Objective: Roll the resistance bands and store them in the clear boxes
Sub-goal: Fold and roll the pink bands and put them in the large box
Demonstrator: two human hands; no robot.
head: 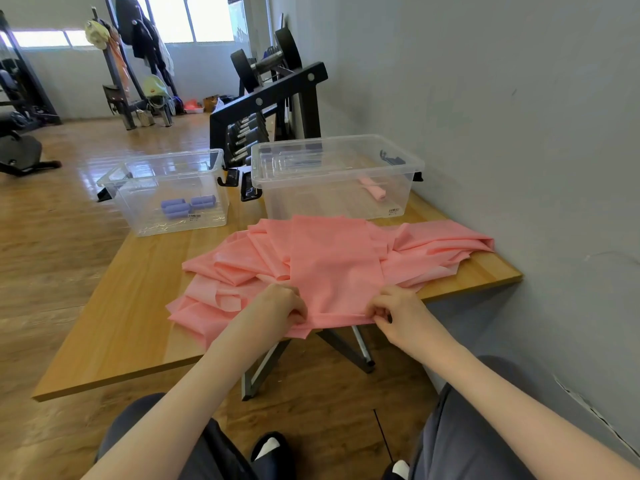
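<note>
A heap of pink resistance bands [242, 261] lies on the wooden table [131, 306]. One flat pink band [334, 265] runs over the heap toward me. My left hand [280, 303] pinches its near left corner and my right hand [394, 308] pinches its near right corner, at the table's front edge. Behind the heap stand two clear boxes. The left box [138, 216] holds three rolled purple bands [187, 205]. The right box [311, 192] holds one rolled pink band [374, 189].
The table's right side stands close to a grey wall [502, 133]. A black dumbbell rack [273, 109] rises behind the boxes. Black lid clips [239, 183] hang between the boxes. My knees and feet are under the table's front edge.
</note>
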